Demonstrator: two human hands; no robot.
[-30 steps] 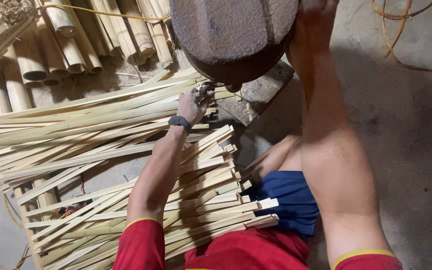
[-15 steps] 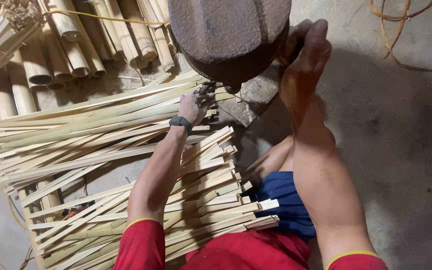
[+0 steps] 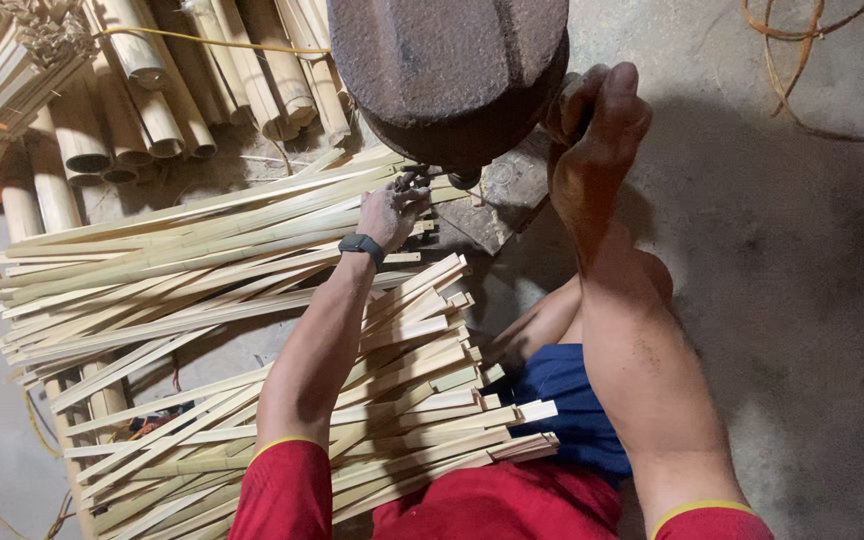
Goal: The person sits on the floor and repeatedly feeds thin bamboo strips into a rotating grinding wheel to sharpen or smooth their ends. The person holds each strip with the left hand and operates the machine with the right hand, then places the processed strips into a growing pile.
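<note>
- Left hand (image 3: 392,208), just above frame centre, fingers curled down onto the near ends of the pale split bamboo strips (image 3: 192,240); closed round one strip or merely pressing on the ends, cannot tell from this angle.
- Dark wristband (image 3: 360,246) on the left wrist, directly below that hand.
- Right hand (image 3: 592,125), upper right of centre, wrapped shut around something dark at the edge of the rusty iron block (image 3: 449,70); probably a handle or lever, mostly hidden by the fingers.
- Upper strip pile fanning from centre out to the left edge; a second heap of shorter strips (image 3: 372,420) across the lower centre, lying over the lap and touching the blue shorts (image 3: 562,400).
- Round bamboo culms (image 3: 142,110) stacked in the upper left, cut ends facing the camera; a tied bundle of thin splints (image 3: 7,95) at the far upper left.
- Judged handling of the strips: light, long, springy along the length, stiff enough not to droop when held at one end; likely to splinter or split along the grain.
- Edges probably sharp, so best taken flat-side between thumb and fingers near the end closest to the block, not along the cut edge.
- Smooth outer skin likely a little slippery; firm pinch advisable.
</note>
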